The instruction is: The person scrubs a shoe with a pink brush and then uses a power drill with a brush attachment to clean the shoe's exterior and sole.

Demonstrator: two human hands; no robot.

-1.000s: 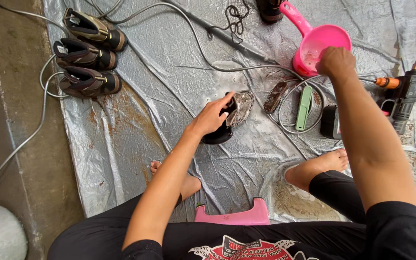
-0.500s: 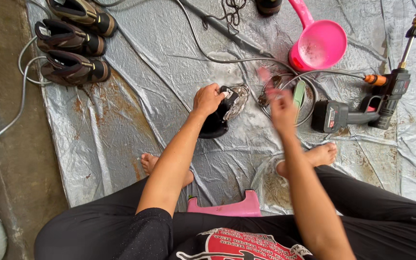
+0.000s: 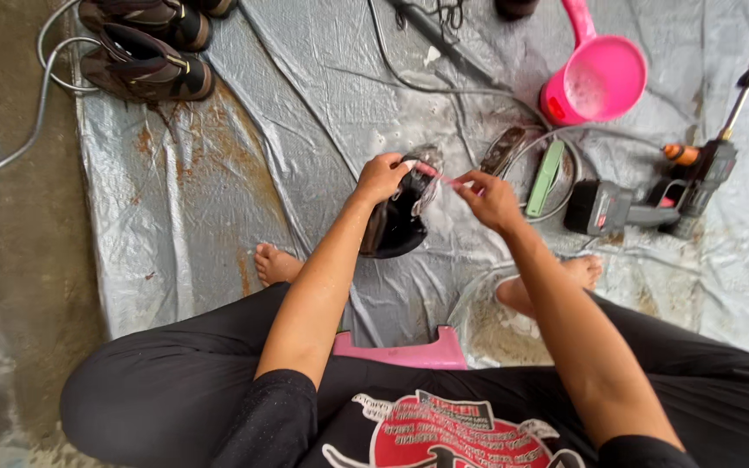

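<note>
Stool: nearest the camera we see the edge of a pink stool (image 3: 405,353) between the person's knees, on the grey tarp (image 3: 218,199).
Feet: a bare foot (image 3: 276,263) rests on the tarp to the left of the stool, and the other foot (image 3: 556,277) on the right, in a wet, muddy patch.
Left hand: we see the left hand (image 3: 381,178) closed around the top of a dark shoe (image 3: 396,221), gripping it and holding it up off the tarp with its opening turned toward the person.
Right hand: the right hand (image 3: 489,199) is pinched shut on the handle of a thin pink brush (image 3: 440,176), whose head meets the shoe just beside the left hand's fingers.
Shoe: it hangs in the middle of the view, between the two forearms and above the tarp, wet and shiny.
Beyond the hands: we see a green brush (image 3: 545,178) lying inside a loop of cable, and a dark brush (image 3: 503,150) just beside it.
Right side: a cordless spray gun (image 3: 652,195) lies on the tarp, its brass-tipped lance pointing away.
Far: a pink dipper (image 3: 600,74) holds foamy water.
Far left: two dark sandals (image 3: 145,52) sit at the tarp's corner, near a grey hose (image 3: 19,147).
</note>
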